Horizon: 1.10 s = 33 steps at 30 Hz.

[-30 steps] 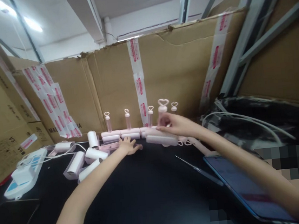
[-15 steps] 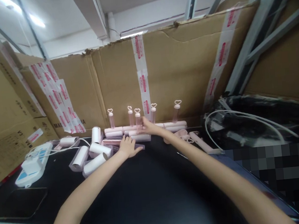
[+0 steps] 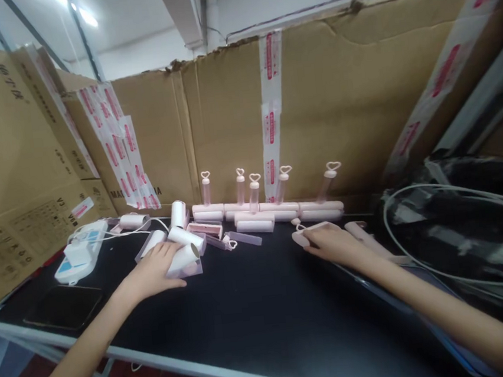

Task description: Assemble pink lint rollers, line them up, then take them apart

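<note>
Your left hand [image 3: 155, 272] has its grip spread over the near white roll [image 3: 184, 258] toward the worktop's [image 3: 254, 312] left edge, thumb well apart from the fingers, touching the roll but not visibly closed on it. The roll lies tilted with a clear tray [image 3: 198, 266] beneath it, which probably keeps it from rolling away. Your right hand [image 3: 334, 243] reaches toward the right edge, fingertips at a round pink piece [image 3: 300, 240]; whether that grip pinches it or only rests there, you cannot tell from this angle. Along the back edge, pink holders [image 3: 208, 209] lie end to end with heart-topped tubes upright, likely lined up so each stays steady near the cardboard wall [image 3: 222, 120]; one more holder [image 3: 254, 221] sits just before the row
</note>
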Available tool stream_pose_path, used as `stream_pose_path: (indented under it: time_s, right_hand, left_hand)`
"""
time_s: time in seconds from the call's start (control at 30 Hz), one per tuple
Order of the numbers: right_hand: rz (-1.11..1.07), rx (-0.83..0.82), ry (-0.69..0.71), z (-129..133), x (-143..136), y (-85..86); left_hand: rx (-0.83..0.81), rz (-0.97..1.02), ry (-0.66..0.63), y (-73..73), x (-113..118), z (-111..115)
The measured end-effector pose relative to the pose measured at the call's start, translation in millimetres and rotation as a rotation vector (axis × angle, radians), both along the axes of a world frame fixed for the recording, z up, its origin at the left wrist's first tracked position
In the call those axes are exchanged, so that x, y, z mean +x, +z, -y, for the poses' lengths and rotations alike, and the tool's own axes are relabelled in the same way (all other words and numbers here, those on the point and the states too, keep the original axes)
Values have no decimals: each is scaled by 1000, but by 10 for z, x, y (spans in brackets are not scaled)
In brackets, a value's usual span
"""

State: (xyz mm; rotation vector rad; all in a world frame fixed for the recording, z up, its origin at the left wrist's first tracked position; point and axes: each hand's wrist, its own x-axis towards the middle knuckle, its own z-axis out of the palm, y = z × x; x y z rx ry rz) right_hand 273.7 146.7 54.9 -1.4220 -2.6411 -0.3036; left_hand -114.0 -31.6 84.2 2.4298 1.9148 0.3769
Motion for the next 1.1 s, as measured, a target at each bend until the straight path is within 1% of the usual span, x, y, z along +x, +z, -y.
stream_pose_path:
  time_s: [0.1, 0.17, 0.23, 0.3, 0.33, 0.4, 0.47, 0.53, 0.6, 0.63, 0.67, 0.7, 0.73, 0.77, 0.8, 0.83, 0.87, 0.9, 0.93, 1.0, 1.03, 1.1]
  right_hand:
    - [1, -51, 14, 229, 49, 112]
    - [-47, -101, 50, 420, 152, 236]
    - [-198, -196, 146, 621, 262, 373]
    - [-413, -291, 230, 805, 329, 490]
    - [-504, -328, 257, 885, 335, 532]
    - [-585, -374, 305, 1015, 296, 575]
    - [-541, -389, 381, 1102, 221, 568]
    - [-436, -335, 458, 1151, 160, 531]
    - [-373, -226, 498, 1182, 130, 487]
    - [-365, -169, 507, 1201, 117, 466]
    - [-359, -124, 528, 1226, 97, 447]
    - [-355, -92, 568, 1260, 66, 428]
    - [-342, -74, 629, 1299, 21, 407]
    - [-311, -73, 709, 1341, -38, 383]
    - [-271, -86, 792, 1380, -104, 354]
    - [-237, -106, 853, 1412, -172, 319]
    - [-226, -129, 872, 1432, -233, 278]
    - [-233, -156, 846, 1435, -282, 229]
    - [-249, -178, 783, 1420, -315, 173]
    - [-266, -187, 633, 1338, -328, 48]
    - [-237, -187, 581, 1278, -311, -17]
    - [-138, -174, 507, 1145, -244, -135]
  left_hand:
    - [-33, 74, -23, -264, -109, -45]
    - [-9, 94, -38, -368, -76, -19]
    - [20, 120, -70, -409, 60, 48]
    - [23, 146, -126, -407, 283, 84]
    - [20, 155, -157, -398, 413, 63]
    - [19, 148, -217, -382, 667, -80]
    - [26, 138, -249, -381, 875, -324]
    - [43, 140, -267, -387, 1023, -577]
    - [89, 200, -301, -384, 1129, -739]
    - [119, 272, -314, -376, 1174, -765]
    - [146, 386, -317, -363, 1215, -754]
    - [147, 544, -315, -345, 1255, -710]
    - [98, 744, -315, -325, 1294, -640]
    - [-5, 965, -309, -304, 1329, -556]
    - [-160, 1185, -306, -284, 1358, -470]
    - [-322, 1368, -291, -266, 1376, -392]
    - [-451, 1506, -268, -252, 1381, -330]
    - [-524, 1598, -237, -244, 1371, -289]
    - [-533, 1660, -199, -240, 1345, -269]
    - [-466, 1748, -163, -251, 1265, -280]
    - [-451, 1793, -159, -263, 1221, -300]
    - [-487, 1885, -155, -302, 1156, -339]
